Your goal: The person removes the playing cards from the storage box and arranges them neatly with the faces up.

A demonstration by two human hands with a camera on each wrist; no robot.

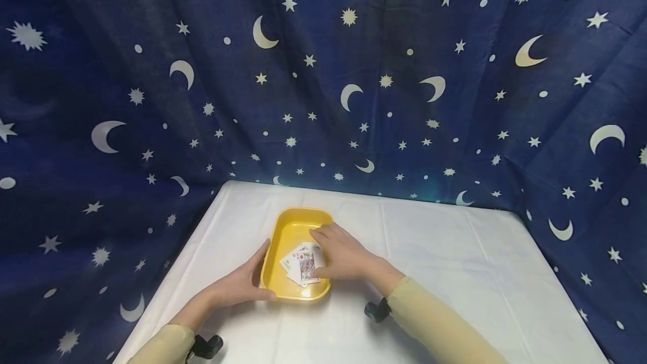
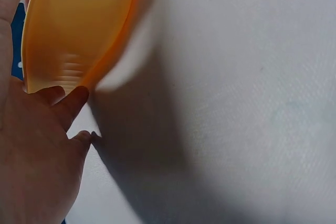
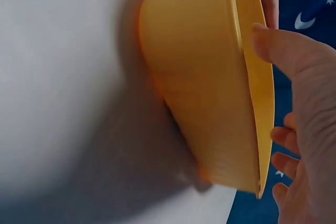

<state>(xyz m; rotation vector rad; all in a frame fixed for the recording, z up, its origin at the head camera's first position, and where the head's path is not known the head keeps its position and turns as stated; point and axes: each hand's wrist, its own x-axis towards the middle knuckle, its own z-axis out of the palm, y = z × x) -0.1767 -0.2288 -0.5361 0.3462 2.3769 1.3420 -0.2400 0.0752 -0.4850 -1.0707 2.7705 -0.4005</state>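
Note:
A yellow plastic tray (image 1: 288, 226) stands on the white cloth, with several playing cards (image 1: 293, 263) fanned in a loose heap on its floor. Topmost lies a face card (image 1: 305, 265) with a red mark. My left hand (image 1: 237, 284) grips the tray's near left corner, thumb along the near side and fingers against the outer wall, as the left wrist view also shows. Over the right rim reaches my right hand (image 1: 346, 254), fingers spread and loosely bent, thumb overlapping the cards. In the right wrist view the thumb (image 3: 286, 48) hangs over the tray's inside, holding nothing.
A white cloth (image 1: 429, 285) covers the table. Behind it and at both sides hangs a dark blue curtain (image 1: 394, 32) with moons and stars. A black strap mount (image 1: 376, 310) sits at the right wrist, another (image 1: 206, 347) at the left.

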